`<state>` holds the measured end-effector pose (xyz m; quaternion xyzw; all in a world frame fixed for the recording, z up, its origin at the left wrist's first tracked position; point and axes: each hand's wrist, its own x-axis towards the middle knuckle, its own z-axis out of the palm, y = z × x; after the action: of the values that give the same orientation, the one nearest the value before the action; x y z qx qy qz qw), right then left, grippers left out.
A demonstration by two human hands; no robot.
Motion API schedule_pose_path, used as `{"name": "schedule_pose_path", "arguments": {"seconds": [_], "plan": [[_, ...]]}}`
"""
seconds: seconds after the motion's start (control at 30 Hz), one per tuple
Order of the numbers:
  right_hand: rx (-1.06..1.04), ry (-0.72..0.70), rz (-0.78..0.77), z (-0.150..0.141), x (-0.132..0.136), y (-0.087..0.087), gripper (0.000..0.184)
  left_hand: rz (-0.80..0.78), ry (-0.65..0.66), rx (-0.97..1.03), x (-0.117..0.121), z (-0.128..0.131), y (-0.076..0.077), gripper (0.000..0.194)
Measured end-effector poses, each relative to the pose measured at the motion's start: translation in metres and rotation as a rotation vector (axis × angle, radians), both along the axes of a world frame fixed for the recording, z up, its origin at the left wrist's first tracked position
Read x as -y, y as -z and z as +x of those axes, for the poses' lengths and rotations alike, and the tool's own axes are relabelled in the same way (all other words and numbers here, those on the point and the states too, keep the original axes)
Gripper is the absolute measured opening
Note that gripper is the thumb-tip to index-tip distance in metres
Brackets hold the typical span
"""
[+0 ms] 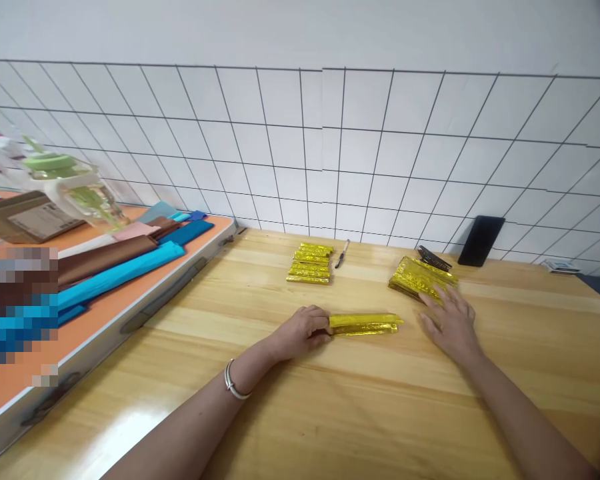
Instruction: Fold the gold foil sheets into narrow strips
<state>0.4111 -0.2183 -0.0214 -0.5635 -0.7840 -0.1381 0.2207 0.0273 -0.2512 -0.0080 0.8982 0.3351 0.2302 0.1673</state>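
Note:
My left hand [305,328] pinches the left end of a folded strip of gold foil [365,324], which extends rightward just over the wooden table. Over at the right, my right hand [451,320] has its fingers spread, with the fingertips on the near right edge of a stack of gold foil sheets [415,275]. Whether those fingers grip a sheet cannot be made out. Several folded gold foil strips [310,264] lie in an overlapping row farther back, left of the stack. Beside that row is a pen [343,254].
A stapler-like black tool [434,259] lies behind the stack. A black phone [481,241] leans on the tiled wall. At the left, an orange-topped table [195,257] bears blue and brown rolls [125,273], a cardboard box [35,217] and a green-lidded bottle [87,193].

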Motion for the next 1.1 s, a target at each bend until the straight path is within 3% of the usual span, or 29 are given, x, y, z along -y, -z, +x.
{"name": "schedule_pose_path", "arguments": {"seconds": [0.17,0.37,0.53,0.7,0.9,1.1], "plan": [[-0.072,-0.155,-0.054,-0.002,-0.001,0.001,0.040,0.025,-0.011,0.003,0.001,0.002,0.002,0.011],[-0.291,-0.321,-0.306,-0.042,0.024,0.000,0.066,0.061,-0.025,-0.004,0.004,0.004,0.005,0.010],[-0.356,-0.396,-0.337,-0.060,0.038,0.002,0.070,0.100,-0.057,-0.055,0.011,0.007,0.003,0.010],[-0.453,-0.390,-0.289,-0.055,0.037,0.003,0.060,0.126,-0.115,-0.109,0.013,0.008,0.003,0.017],[-0.333,-0.550,-0.243,-0.054,0.034,0.004,0.029,0.113,-0.099,-0.159,0.014,0.010,0.001,0.029],[-0.249,-0.549,-0.266,-0.059,0.040,-0.005,0.009,0.121,-0.084,-0.194,0.012,0.011,0.000,0.034]]}}
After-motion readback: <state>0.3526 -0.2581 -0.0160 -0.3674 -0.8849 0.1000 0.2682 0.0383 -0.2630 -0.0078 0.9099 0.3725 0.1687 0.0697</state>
